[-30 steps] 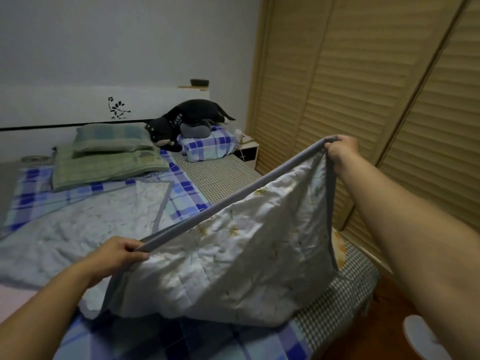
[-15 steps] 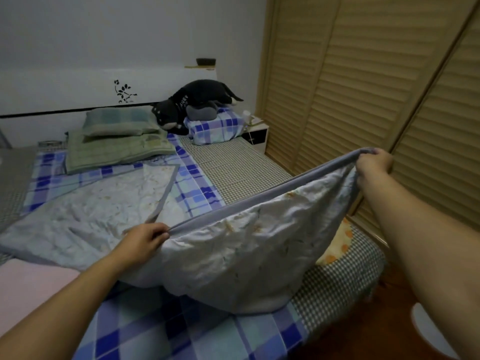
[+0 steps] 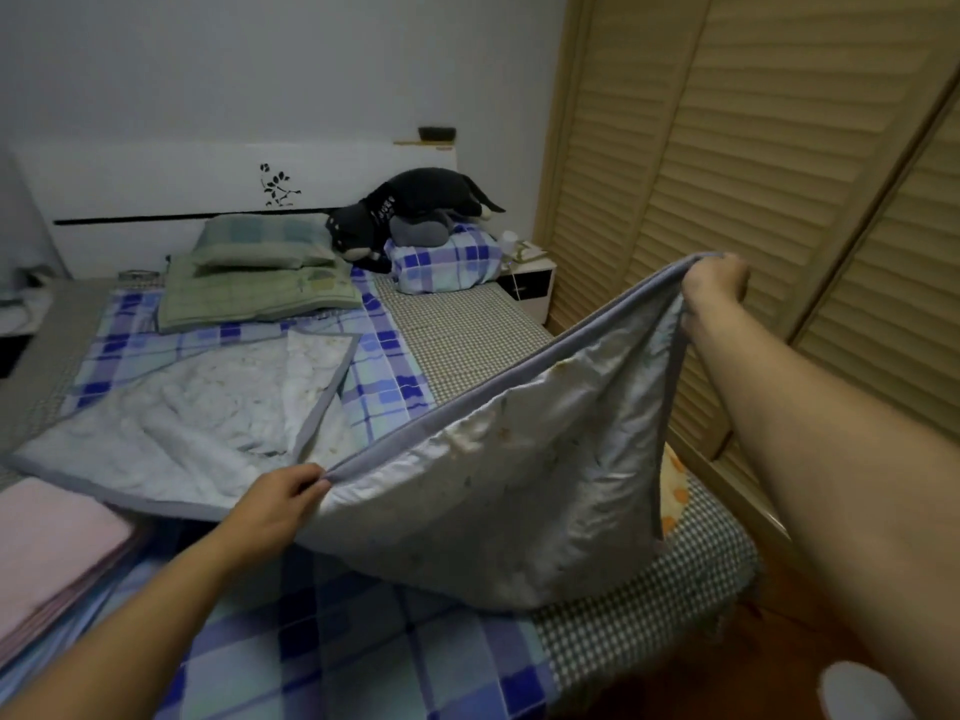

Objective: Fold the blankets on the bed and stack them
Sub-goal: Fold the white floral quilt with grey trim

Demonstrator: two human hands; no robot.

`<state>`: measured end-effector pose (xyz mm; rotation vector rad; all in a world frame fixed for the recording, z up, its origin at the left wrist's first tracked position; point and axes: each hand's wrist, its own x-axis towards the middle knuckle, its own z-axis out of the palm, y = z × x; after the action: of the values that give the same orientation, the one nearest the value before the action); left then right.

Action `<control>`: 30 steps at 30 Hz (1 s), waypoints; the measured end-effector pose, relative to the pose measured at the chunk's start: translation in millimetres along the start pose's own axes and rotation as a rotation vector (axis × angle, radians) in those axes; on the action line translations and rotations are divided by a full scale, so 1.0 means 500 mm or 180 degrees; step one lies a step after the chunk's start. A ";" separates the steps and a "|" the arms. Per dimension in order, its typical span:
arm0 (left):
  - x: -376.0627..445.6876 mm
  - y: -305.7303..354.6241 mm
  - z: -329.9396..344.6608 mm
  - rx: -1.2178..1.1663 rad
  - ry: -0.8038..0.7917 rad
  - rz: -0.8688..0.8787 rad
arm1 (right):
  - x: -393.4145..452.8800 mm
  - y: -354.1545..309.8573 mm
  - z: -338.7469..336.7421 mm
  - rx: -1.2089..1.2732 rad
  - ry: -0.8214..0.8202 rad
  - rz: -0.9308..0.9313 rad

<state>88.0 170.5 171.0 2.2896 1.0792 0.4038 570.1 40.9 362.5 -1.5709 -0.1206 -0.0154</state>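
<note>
Left hand [image 3: 283, 504] pinches the grey-trimmed edge of the pale floral quilted blanket [image 3: 498, 491], low, near the bed's foot. Right hand [image 3: 714, 283] grips the far corner, raised high toward the louvred wooden wardrobe doors [image 3: 753, 174]. Blanket hangs between them as a sagging pouch; its other part lies flat on the blue checked bedsheet [image 3: 374, 662], one corner turned over.

Risks (judgement): hands at uneven height, so fold likely skews and edges won't meet. Slack belly may drag on the sheet and bunch. Pinch at left looks light; edge could slip out. Folded pink blanket [image 3: 57, 537] sits just beside, at left; a swing of the cloth could disturb it.

Vs. 0.5 s ago: right hand a bit higher, left hand lower and nearer the foot; span stretched tauter along the trim.
</note>
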 end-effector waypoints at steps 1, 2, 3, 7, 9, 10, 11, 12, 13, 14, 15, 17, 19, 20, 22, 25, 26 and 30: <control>-0.007 0.036 -0.001 -0.0012 0.0034 0.0027 | -0.015 -0.019 0.007 -0.0235 -0.0314 -0.0137; -0.017 0.077 -0.005 -0.0008 0.0056 0.0157 | -0.038 -0.040 0.014 -0.0491 -0.0633 -0.0282; -0.027 0.122 -0.010 0.0036 0.0039 0.0335 | -0.078 -0.061 0.020 -0.0727 -0.1073 -0.0612; -0.054 0.312 -0.031 0.0195 0.0072 0.1263 | -0.322 -0.066 -0.012 -0.1160 -0.3915 -0.2092; -0.058 0.370 -0.031 0.0172 0.0287 0.1598 | -0.408 -0.019 -0.045 -0.1861 -0.5209 -0.2327; -0.060 0.379 -0.025 0.0107 0.0389 0.1645 | -0.424 0.007 -0.057 -0.1957 -0.5444 -0.2192; -0.062 0.374 -0.014 0.0039 0.0448 0.1550 | -0.422 0.033 -0.067 -0.1926 -0.5464 -0.2128; -0.063 0.363 0.000 -0.0059 0.0498 0.1403 | -0.413 0.053 -0.075 -0.1933 -0.5441 -0.2094; -0.065 0.349 0.016 -0.0142 0.0504 0.1201 | -0.401 0.068 -0.085 -0.2083 -0.5392 -0.2162; -0.067 0.333 0.037 -0.0240 0.0437 0.1073 | -0.390 0.080 -0.095 -0.2331 -0.5451 -0.2116; -0.070 0.324 0.058 -0.0365 0.0301 0.1006 | -0.382 0.089 -0.104 -0.2558 -0.5558 -0.2032; -0.080 0.323 0.093 -0.0666 -0.0077 0.1053 | -0.378 0.099 -0.121 -0.2967 -0.5701 -0.2148; -0.081 0.322 0.112 -0.0933 -0.0318 0.1125 | -0.359 0.083 -0.131 -0.3116 -0.5395 -0.2608; -0.076 0.318 0.110 -0.0970 -0.0331 0.1130 | -0.337 0.067 -0.132 -0.3139 -0.5107 -0.2843; -0.050 0.292 0.096 -0.0944 -0.0382 0.0995 | -0.292 0.023 -0.138 -0.2988 -0.4521 -0.3047; -0.005 0.256 0.065 -0.0736 -0.0278 0.0941 | -0.227 -0.022 -0.121 -0.2822 -0.3257 -0.3441; 0.008 0.249 0.055 -0.0770 -0.0159 0.0918 | -0.207 -0.034 -0.108 -0.2742 -0.2769 -0.3528; 0.040 0.248 0.007 -0.0114 -0.0196 0.0754 | -0.145 -0.094 -0.064 -0.2160 -0.1242 -0.3467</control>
<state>177.5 121.4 244.4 2.3892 0.7671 0.4381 496.2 4.0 403.3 -1.9722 -1.3804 -0.6599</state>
